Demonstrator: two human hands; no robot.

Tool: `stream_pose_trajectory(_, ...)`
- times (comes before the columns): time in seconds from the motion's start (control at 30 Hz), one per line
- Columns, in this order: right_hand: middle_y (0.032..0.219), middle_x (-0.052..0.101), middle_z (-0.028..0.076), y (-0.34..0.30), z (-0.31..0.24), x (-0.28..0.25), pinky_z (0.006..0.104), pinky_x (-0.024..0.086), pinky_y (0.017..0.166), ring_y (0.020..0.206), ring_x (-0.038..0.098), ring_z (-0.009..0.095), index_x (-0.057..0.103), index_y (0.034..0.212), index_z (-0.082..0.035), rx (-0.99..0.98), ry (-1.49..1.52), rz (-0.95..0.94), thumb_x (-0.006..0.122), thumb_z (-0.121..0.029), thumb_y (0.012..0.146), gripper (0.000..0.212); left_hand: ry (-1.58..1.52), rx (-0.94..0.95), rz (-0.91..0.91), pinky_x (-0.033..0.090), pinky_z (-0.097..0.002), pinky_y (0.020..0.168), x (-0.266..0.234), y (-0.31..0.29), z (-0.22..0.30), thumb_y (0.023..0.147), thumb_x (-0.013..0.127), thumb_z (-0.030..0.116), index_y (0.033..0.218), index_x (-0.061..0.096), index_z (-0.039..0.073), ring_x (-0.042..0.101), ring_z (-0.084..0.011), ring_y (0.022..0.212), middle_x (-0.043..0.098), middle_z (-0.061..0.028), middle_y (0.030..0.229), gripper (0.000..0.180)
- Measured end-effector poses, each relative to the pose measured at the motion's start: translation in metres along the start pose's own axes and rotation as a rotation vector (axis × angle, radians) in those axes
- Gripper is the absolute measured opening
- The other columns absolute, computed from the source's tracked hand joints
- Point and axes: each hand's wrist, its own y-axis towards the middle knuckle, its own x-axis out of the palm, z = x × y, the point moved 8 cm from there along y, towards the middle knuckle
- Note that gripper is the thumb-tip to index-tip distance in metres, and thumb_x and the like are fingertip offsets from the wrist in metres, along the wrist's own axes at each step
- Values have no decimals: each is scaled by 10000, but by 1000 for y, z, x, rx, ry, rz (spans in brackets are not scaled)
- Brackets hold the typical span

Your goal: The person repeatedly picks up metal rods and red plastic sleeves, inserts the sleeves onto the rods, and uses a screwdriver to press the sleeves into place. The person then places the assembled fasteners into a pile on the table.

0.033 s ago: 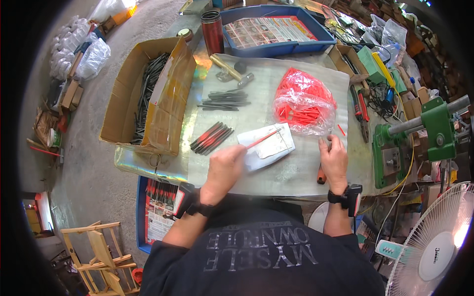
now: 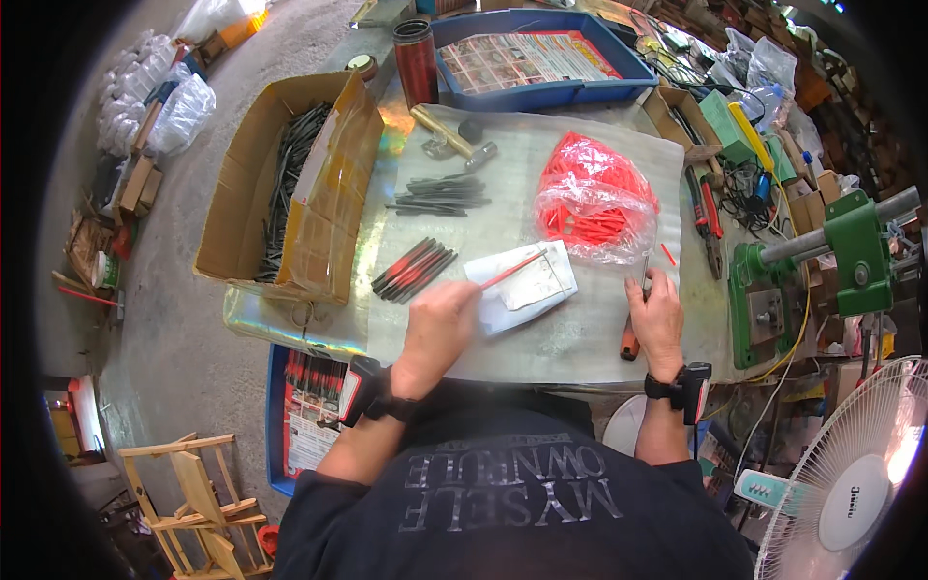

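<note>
My left hand (image 2: 440,324) is closed around one end of a thin red stick (image 2: 512,273). The stick's other end reaches over a white pad (image 2: 565,275) with a pale patch on it. In my right hand (image 2: 657,314) is a slim tool with an orange and black handle (image 2: 629,343); a thin metal shaft pokes out past the fingers, and its exact kind is unclear. Left of the pad lies a bundle of dark rods with red sleeves (image 2: 416,271). Plain dark rods (image 2: 440,196) lie farther back. A clear plastic bag of red tubes (image 2: 597,198) sits beyond the pad.
A cardboard box (image 2: 333,208) of dark rods stands at left. Behind are a hammer (image 2: 454,137), a red tumbler (image 2: 416,66) and a blue tray (image 2: 551,97). Pliers (image 2: 710,222) and a green press (image 2: 764,300) stand right; a fan (image 2: 855,498) is near the lower right.
</note>
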Motion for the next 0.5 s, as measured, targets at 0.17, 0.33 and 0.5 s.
stream_pose_trajectory(0.17, 946, 557, 235, -18, 47, 24, 470, 462, 729, 828, 569, 426, 486, 1183, -30, 114, -103, -159, 606, -330, 788, 511, 53, 38, -44, 455, -368, 606, 17, 8, -7, 766, 631, 37, 808, 636, 2, 578, -310, 694, 578, -142, 751, 55)
stream_pose_trajectory(0.33, 923, 583, 128, -16, 55, 12, 357, 480, 711, 794, 594, 254, 418, 1240, 5, 202, 435, 48, 561, -166, 841, 458, 105, 61, -100, 461, -374, 613, 30, 10, -13, 742, 635, 27, 784, 642, 17, 579, -308, 692, 577, -138, 735, 44)
stream_pose_trajectory(0.5, 916, 572, 71, -7, -2, -10, 278, 467, 762, 814, 561, 137, 420, 1241, -20, 0, 1273, 237, 490, -38, 858, 390, 56, 29, -92, 467, -370, 617, 31, 10, -16, 737, 631, 15, 770, 642, 19, 580, -307, 688, 574, -131, 724, 35)
